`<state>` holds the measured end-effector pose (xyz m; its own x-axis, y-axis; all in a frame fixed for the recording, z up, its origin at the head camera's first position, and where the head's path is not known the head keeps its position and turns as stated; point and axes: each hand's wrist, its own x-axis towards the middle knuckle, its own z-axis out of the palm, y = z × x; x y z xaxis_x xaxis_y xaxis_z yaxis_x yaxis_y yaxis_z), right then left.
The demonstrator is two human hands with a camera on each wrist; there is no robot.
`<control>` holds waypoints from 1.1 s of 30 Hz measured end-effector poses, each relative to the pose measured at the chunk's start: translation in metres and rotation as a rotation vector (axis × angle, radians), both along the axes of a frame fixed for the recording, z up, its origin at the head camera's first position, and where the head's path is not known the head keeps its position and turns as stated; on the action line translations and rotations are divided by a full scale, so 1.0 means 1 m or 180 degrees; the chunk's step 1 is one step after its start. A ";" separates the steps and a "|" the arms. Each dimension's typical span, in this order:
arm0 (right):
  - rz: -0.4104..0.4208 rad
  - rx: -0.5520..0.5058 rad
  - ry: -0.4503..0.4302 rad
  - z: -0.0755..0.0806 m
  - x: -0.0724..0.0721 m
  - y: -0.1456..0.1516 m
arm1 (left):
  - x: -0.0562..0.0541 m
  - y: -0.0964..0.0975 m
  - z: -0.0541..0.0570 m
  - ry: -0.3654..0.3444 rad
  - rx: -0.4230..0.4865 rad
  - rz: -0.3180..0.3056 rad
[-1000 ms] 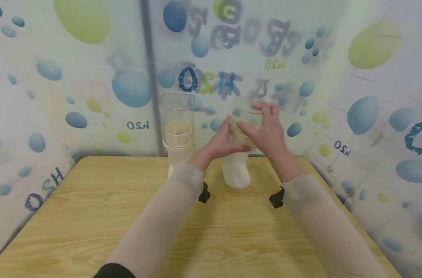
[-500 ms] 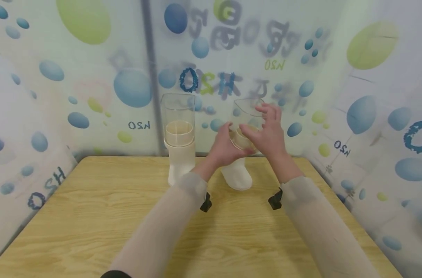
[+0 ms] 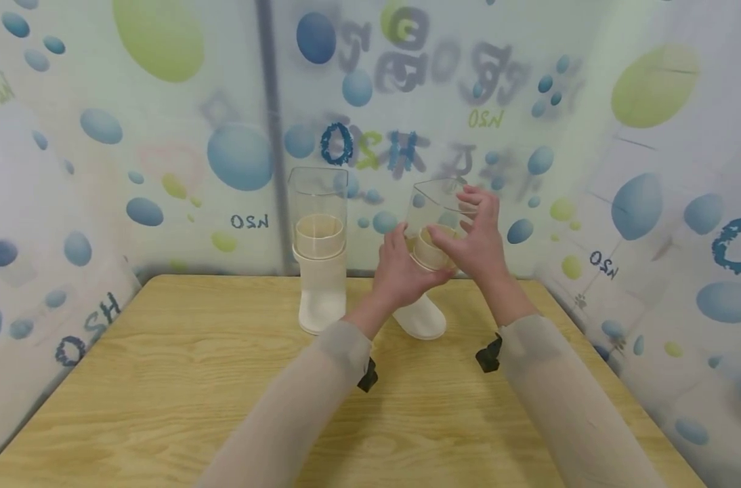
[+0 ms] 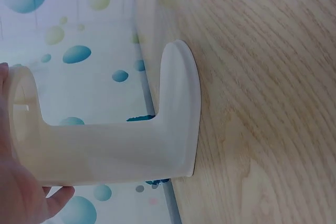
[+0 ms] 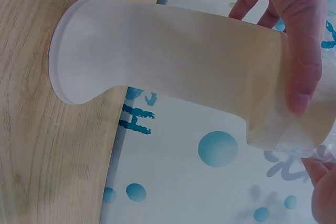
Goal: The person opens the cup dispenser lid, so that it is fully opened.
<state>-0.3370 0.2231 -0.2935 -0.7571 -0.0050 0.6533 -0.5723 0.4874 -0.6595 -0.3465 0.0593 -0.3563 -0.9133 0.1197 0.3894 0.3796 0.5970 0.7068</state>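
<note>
One clear container [image 3: 434, 211] leans farther right than before.

Mirrored blue-and-green "H2O" lettering [image 3: 368, 150] on the bubble-print rear backdrop [image 3: 431, 112], smaller mirrored "H2O" lettering [image 3: 249, 221] nearby, blurred grey characters [image 3: 409, 27] unreadable

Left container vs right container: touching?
Apart. The head view shows a strip of wall plainly between the left container and the right container.
</note>
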 end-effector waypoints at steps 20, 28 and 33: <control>0.0267 -0.0523 -0.0094 -0.001 0.001 -0.007 | 0.011 0.013 -0.003 -0.0097 0.0539 0.0094; -0.0309 -0.0269 -0.0445 0.006 0.005 -0.010 | 0.007 0.013 -0.002 -0.0085 0.0550 0.0148; -0.0430 -0.0384 -0.0651 0.013 0.005 -0.008 | 0.007 0.013 -0.002 -0.0102 0.0584 0.0105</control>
